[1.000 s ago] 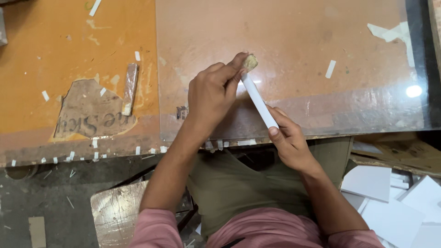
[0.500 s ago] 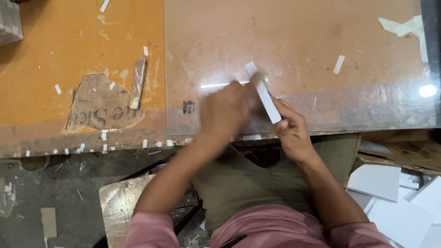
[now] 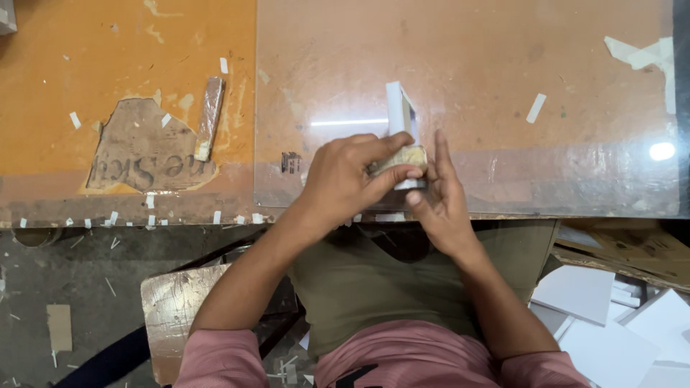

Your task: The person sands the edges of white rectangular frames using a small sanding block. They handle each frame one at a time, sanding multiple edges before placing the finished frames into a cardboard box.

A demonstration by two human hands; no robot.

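Two hands working a white strip on a glass-topped table

The left hand pinches a tan block against the white strip; the right hand steadies it from beside.

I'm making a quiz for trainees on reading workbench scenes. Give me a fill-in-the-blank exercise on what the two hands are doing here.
1. The left hand presses a small tan block against a folded strip of ____ card.
2. The right hand steadies the strip from the ____ side of the picture.
3. The strip stands on a clear glass sheet laid over the ____ wooden table.

Missing words: white; right; orange
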